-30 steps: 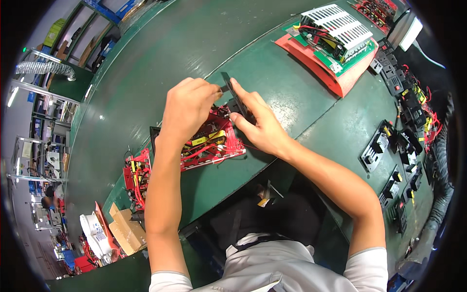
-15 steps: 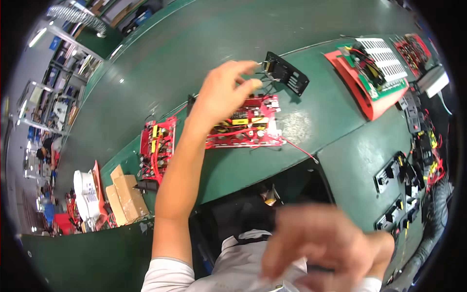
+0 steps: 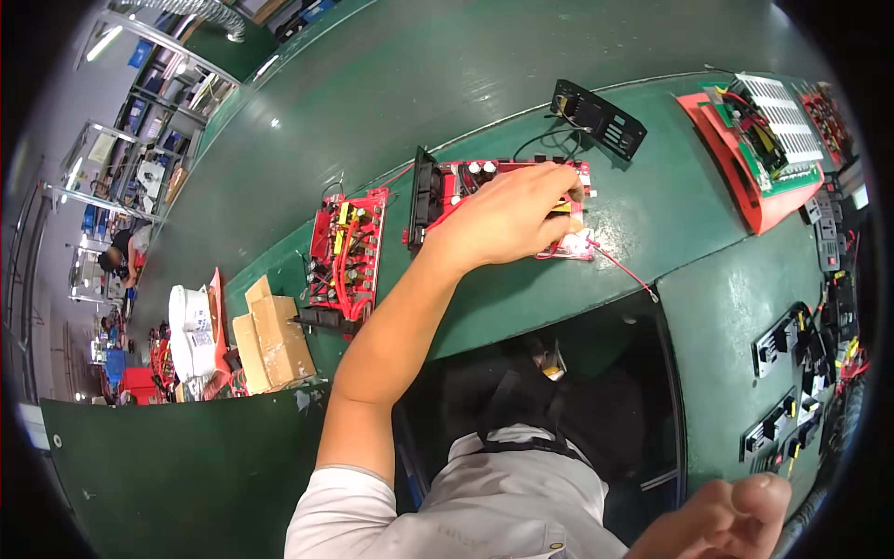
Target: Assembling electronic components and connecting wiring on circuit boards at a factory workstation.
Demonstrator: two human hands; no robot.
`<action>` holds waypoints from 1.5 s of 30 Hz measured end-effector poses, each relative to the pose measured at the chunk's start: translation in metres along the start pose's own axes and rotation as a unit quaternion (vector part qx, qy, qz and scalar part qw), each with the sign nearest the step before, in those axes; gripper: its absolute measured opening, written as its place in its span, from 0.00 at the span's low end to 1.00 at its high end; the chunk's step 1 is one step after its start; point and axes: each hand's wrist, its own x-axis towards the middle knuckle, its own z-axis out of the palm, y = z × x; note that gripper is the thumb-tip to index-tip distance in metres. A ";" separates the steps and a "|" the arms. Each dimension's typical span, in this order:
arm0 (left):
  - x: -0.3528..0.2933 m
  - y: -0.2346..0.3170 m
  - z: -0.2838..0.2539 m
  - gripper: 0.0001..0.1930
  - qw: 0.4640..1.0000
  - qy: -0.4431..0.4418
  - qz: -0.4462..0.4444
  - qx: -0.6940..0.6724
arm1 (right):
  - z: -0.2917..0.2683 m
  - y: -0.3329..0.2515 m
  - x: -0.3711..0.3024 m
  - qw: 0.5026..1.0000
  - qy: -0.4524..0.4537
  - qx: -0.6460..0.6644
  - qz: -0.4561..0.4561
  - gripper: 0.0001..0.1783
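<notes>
My left hand (image 3: 526,212) reaches over the right end of a red circuit board (image 3: 484,170). Its fingers are bent, and the thumb stands apart from them around a yellow component. No object shows lifted in it. A black fan panel (image 3: 425,197) stands upright at the board's left end. From the right end a red wire (image 3: 622,265) trails toward the table edge. Beyond the board, a black slotted panel (image 3: 601,121) is tilted on the table with a dark cable. My right hand (image 3: 722,522) is at the lower right, partly cut off, its fingers curled together; whatever they hold is hidden.
A second red circuit board (image 3: 345,252) lies at left, near an opened cardboard box (image 3: 270,340) and a white container (image 3: 192,326). A green board with a white heatsink (image 3: 778,121) rests on red sheeting at right. Several black modules (image 3: 780,340) line the right bench. A person (image 3: 123,256) is far left.
My left hand has come down from beside the slotted panel onto the board's right end. My right hand has dropped toward the lower right corner. The view has shifted slightly.
</notes>
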 end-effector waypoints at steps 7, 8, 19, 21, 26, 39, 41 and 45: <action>0.001 -0.016 0.010 0.08 0.999 0.018 0.045 -0.024 | -0.016 0.007 -0.004 0.989 -0.109 0.088 0.054 0.43; 0.009 -0.012 0.013 0.07 0.999 0.026 0.040 -0.021 | -0.017 0.012 0.004 0.988 -0.129 -0.020 0.083 0.41; -0.036 0.017 -0.006 0.18 0.998 0.021 -0.007 0.051 | 0.004 0.040 0.068 0.984 -0.112 -0.120 -0.069 0.32; -0.045 0.019 0.002 0.18 0.993 0.003 -0.054 0.105 | 0.004 0.044 0.072 0.982 -0.118 -0.111 -0.098 0.33; -0.041 0.011 0.015 0.12 0.993 0.046 -0.051 0.098 | 0.008 0.039 0.073 0.984 -0.119 -0.090 -0.096 0.35; 0.002 0.023 0.014 0.06 0.990 0.040 0.002 -0.136 | 0.011 0.054 0.043 0.943 -0.313 -0.098 0.053 0.33; 0.022 0.015 0.024 0.06 0.972 0.062 -0.009 -0.227 | 0.001 0.043 0.053 0.949 -0.295 -0.100 0.041 0.32; 0.039 -0.008 0.017 0.07 0.951 0.120 -0.009 -0.283 | 0.005 0.019 0.086 0.957 -0.212 -0.041 0.194 0.27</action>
